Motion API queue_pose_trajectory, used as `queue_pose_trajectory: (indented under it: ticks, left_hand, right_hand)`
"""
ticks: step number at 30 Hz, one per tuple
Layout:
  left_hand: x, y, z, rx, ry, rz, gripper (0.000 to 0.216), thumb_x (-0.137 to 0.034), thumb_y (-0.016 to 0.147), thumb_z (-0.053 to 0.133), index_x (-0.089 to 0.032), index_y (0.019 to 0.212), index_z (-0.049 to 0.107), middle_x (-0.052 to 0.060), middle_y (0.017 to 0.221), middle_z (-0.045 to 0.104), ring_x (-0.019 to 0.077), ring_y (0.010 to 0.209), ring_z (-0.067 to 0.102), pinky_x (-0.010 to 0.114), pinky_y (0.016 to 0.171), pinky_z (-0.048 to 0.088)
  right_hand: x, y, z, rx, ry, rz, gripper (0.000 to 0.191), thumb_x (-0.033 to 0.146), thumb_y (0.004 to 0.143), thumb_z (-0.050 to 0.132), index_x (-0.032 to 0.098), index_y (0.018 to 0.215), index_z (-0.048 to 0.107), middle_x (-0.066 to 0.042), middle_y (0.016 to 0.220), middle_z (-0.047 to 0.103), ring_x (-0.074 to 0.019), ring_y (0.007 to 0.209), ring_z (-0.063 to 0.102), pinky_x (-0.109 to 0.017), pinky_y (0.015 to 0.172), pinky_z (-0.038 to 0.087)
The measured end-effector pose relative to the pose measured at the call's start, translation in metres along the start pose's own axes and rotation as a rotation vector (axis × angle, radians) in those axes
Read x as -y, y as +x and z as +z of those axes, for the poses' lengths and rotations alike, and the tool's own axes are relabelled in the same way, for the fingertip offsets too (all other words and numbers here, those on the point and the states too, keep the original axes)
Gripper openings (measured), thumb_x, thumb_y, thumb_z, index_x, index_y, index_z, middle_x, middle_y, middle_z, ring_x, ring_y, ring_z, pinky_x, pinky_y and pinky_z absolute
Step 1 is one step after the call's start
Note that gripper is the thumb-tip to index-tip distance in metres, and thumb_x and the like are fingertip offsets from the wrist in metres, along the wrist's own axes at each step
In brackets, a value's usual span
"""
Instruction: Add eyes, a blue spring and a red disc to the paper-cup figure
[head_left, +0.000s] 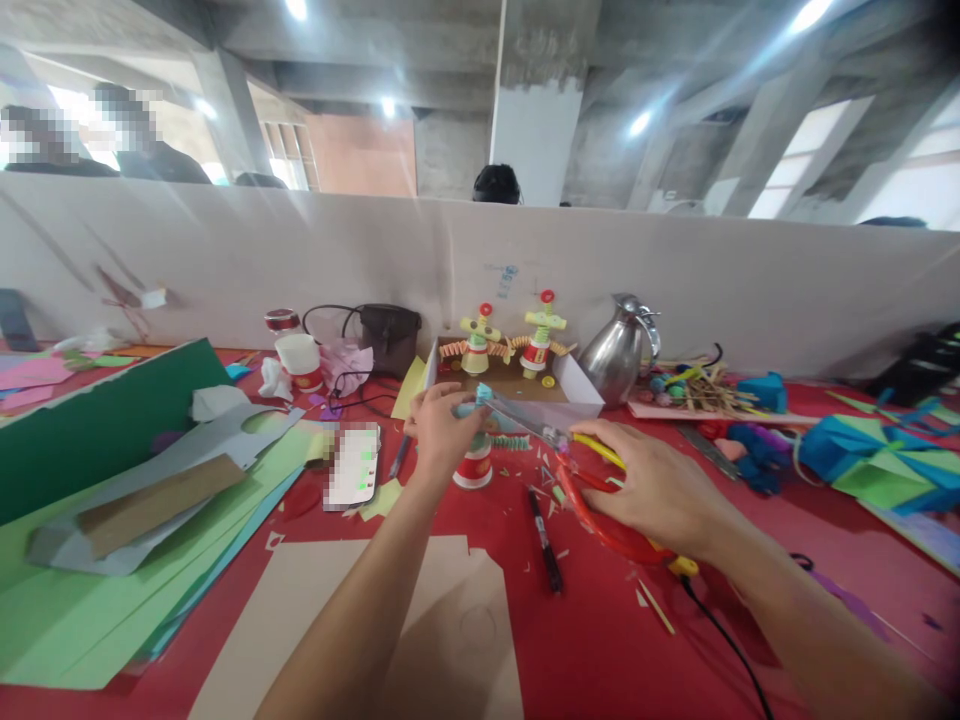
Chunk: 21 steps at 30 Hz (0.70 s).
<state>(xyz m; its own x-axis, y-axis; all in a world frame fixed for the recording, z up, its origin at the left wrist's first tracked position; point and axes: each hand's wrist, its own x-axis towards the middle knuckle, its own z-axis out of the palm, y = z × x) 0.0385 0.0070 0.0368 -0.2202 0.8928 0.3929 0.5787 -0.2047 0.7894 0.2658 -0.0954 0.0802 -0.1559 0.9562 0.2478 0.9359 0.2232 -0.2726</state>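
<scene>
My left hand (pixel 439 428) is closed on a light blue folded paper strip (pixel 491 415), held just above a small white and red paper cup (pixel 474 467) standing on the red table. My right hand (pixel 656 490) grips red-handled scissors (pixel 559 440); their blades point left and meet the blue strip at its upper end. Small paper scraps lie below the blades.
A black pen (pixel 546 528) lies between my arms. An open cardboard box (pixel 517 385) holds two paper cup figures (pixel 510 345). A steel jug (pixel 619 355), green and grey paper sheets (pixel 135 520), a brown card (pixel 420 620), a black bag (pixel 386 335) and blue paper pieces (pixel 862 450) surround them.
</scene>
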Motion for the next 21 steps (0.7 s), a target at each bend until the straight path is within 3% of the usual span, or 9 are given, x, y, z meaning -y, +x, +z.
queue_pose_trajectory:
  ticks: [12, 18, 21]
  left_hand:
    - [-0.002, -0.001, -0.001, 0.006, 0.012, -0.015, 0.017, -0.036, 0.071, 0.078, -0.029, 0.086, 0.08, 0.001, 0.123, 0.067, 0.0303, 0.128, 0.047, 0.046, 0.108, 0.036]
    - [-0.002, -0.002, -0.002, -0.008, 0.024, -0.019, 0.015, -0.039, 0.071, 0.078, -0.032, 0.085, 0.079, -0.001, 0.121, 0.069, 0.0314, 0.128, 0.047, 0.051, 0.111, 0.03]
    - [-0.001, -0.001, 0.0, -0.006, -0.009, -0.019, 0.016, -0.039, 0.07, 0.079, -0.031, 0.084, 0.079, 0.0, 0.121, 0.068, 0.0317, 0.127, 0.048, 0.05, 0.108, 0.035]
  right_hand:
    - [-0.013, 0.001, -0.003, 0.0, 0.061, -0.012, 0.047, 0.036, 0.076, 0.063, 0.033, 0.123, 0.058, 0.0, 0.129, 0.067, -0.0296, 0.113, 0.066, -0.046, 0.094, 0.053]
    - [-0.025, 0.02, -0.002, 0.009, 0.192, -0.132, 0.047, 0.041, 0.076, 0.067, 0.03, 0.121, 0.062, -0.003, 0.127, 0.068, -0.0272, 0.115, 0.066, -0.042, 0.095, 0.054]
    - [-0.036, 0.031, -0.002, 0.026, 0.19, -0.175, 0.047, 0.043, 0.076, 0.068, 0.029, 0.121, 0.062, -0.004, 0.129, 0.067, -0.0276, 0.116, 0.065, -0.043, 0.099, 0.052]
